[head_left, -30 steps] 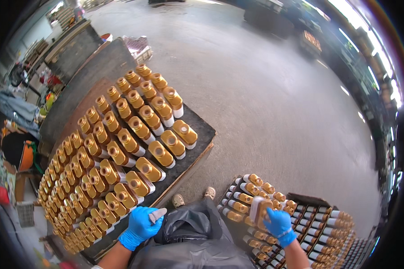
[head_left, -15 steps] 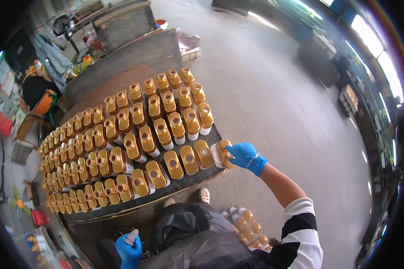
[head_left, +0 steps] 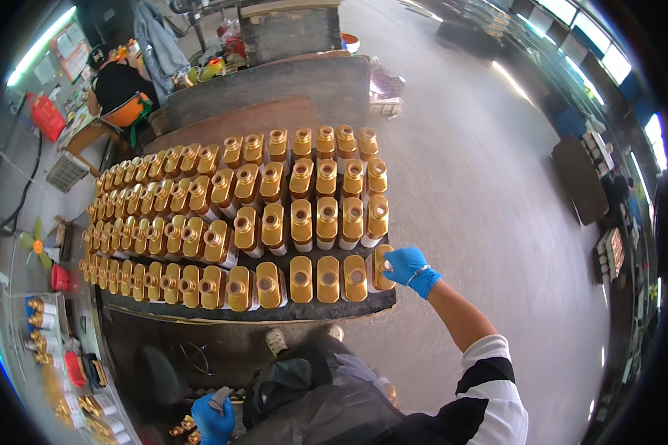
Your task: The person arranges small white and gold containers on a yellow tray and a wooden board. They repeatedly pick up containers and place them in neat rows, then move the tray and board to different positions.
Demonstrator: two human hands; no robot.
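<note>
My right hand, in a blue glove, is closed on a gold bottle at the right end of the nearest row. The bottle stands upright beside its neighbour, close to the corner of the dark table. Several rows of similar open-necked gold bottles with white labels fill the tabletop. Low by my dark apron, my left hand, also gloved in blue, is closed round a small grey cloth-like piece. What that piece is exactly, I cannot tell.
A seated person is at a side bench on the far left, on an orange chair. More bottles lie on a shelf at the left. Behind the table stands a dark panel. Grey floor stretches to the right.
My view has turned, so the table sits straighter. The bottle in my right hand has gone from tilted at the table's corner to upright in line with its row. My left hand keeps its grey piece.
</note>
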